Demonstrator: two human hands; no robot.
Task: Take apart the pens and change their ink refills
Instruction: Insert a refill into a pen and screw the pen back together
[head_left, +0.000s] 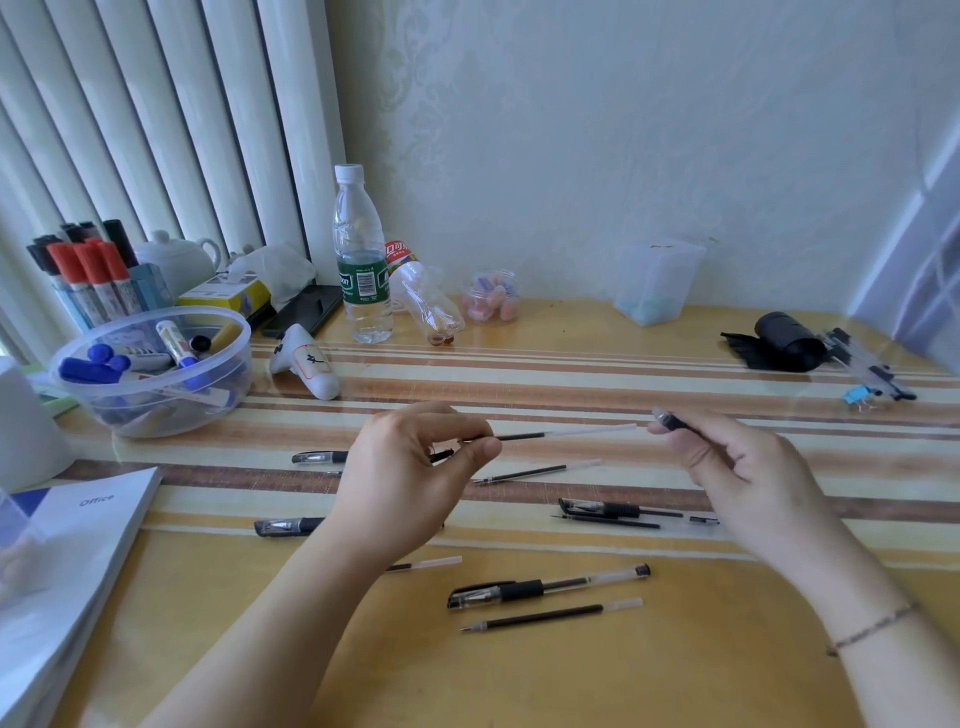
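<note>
Refill (566, 433) sits in the air over the table (571, 675), lying flat between the two hands. The left hand (410, 478) pinches its dark end with thumb and finger, and the other fingers curl in. The clear end of the refill points at the right hand (743, 467). The right hand is closed around a pen barrel (675, 422), whose open end faces the refill. The two are near each other but not touching.

More pen parts lie on the table under the hands. A second refill (535, 473) lies just below the held one. A whole pen (545, 587) with its cap on lies close to the person, and a loose refill (550, 616) lies just beside it. A capped pen (319, 457) pokes out left of the left hand, and another one (288, 527) lies lower down. A cap and a thin refill (608, 512) lie under the right hand.

A clear bowl (150, 364) of markers stands far left. A water bottle (361, 260) stands at the back. A white book (67, 545) lies at the left edge.
</note>
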